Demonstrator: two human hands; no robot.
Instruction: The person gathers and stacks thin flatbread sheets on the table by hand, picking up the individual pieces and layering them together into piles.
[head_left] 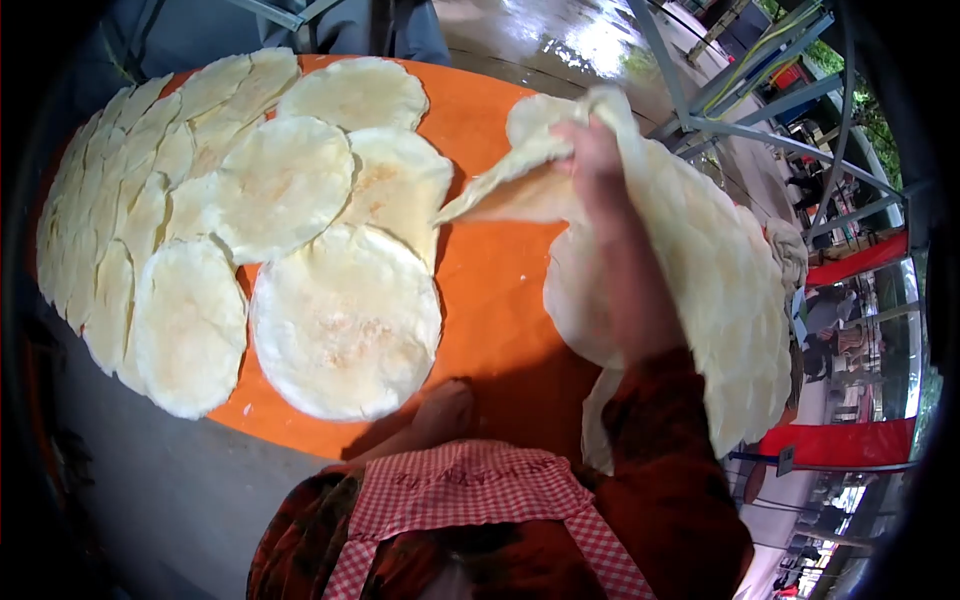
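Note:
My right hand (595,155) is closed on the edge of a thin round flatbread (515,185), lifted and folded over the right part of the orange table. One end of this flatbread hangs toward the middle. Many pale flatbreads (720,290) overlap in layers under and beyond my right forearm. My left hand (447,405) rests low at the table's near edge, fingers curled in, with nothing visible in it. Just beside it lies a large round flatbread (345,320) with light brown patches.
The orange table (490,300) shows between the two groups of flatbreads. Overlapping flatbreads (110,210) cover its left end. Metal frame bars (770,130) stand at the far right, near red cloth strips (840,445). Wet floor (560,40) lies beyond the table.

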